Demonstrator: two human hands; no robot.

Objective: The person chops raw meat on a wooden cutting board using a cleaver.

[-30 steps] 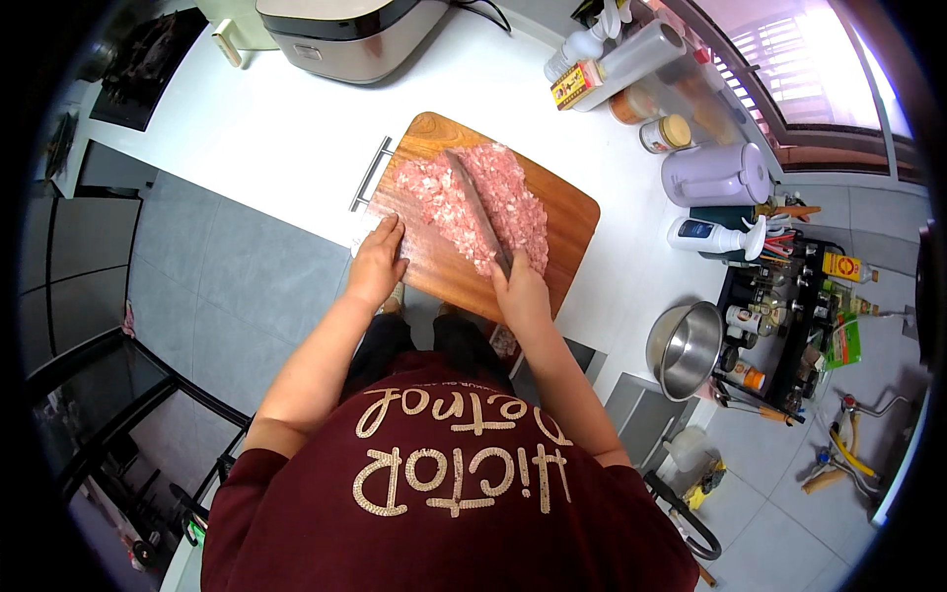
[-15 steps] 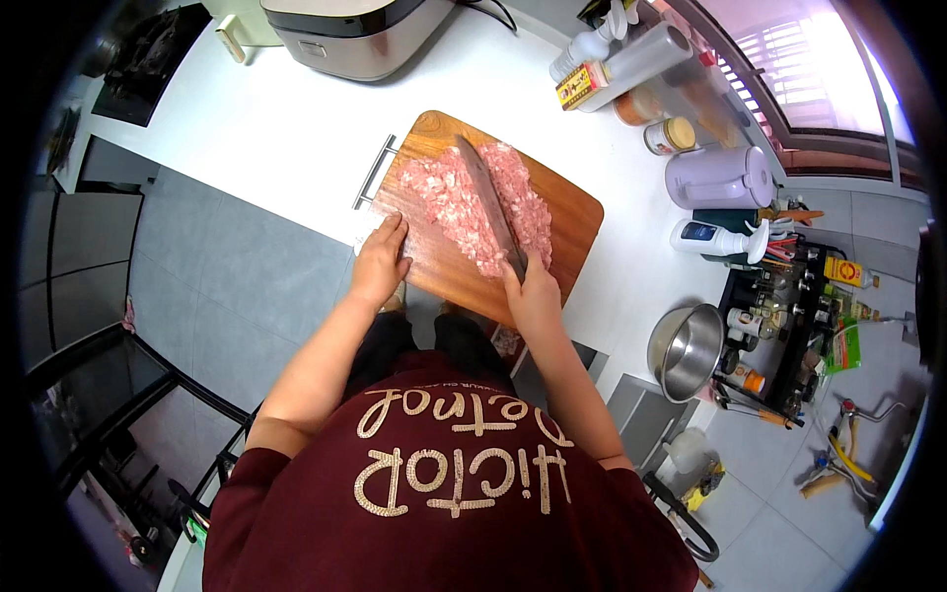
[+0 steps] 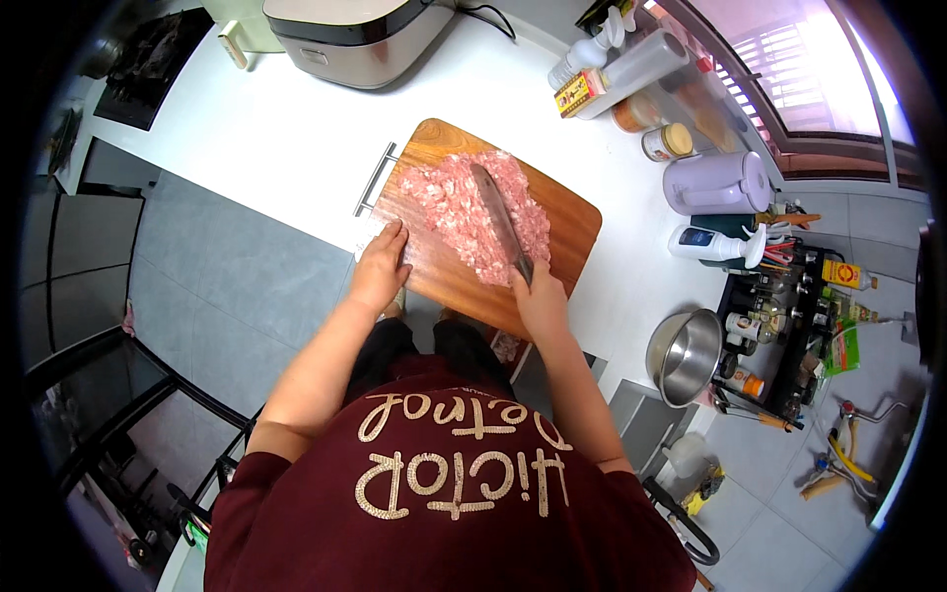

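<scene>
A wooden cutting board point(image 3: 558, 227) lies at the counter's front edge, its near part overhanging, with a metal handle point(image 3: 375, 178) at its left side. Pink minced meat point(image 3: 454, 217) is spread over its middle. My right hand point(image 3: 539, 301) grips the handle of a broad knife point(image 3: 498, 212), whose blade lies across the meat, angled to the far left. My left hand point(image 3: 380, 261) rests on the board's near left edge with its fingers extended, holding nothing.
A rice cooker point(image 3: 355, 35) stands at the back, a steel bowl point(image 3: 681, 360) on the right. A lilac kettle point(image 3: 710, 183), spray bottles point(image 3: 710, 242), jars point(image 3: 667, 141) and a condiment rack point(image 3: 750, 345) line the right side beside a window.
My right hand and the knife have shifted slightly right and toward me since the earlier frames. My left hand stays on the board's edge.
</scene>
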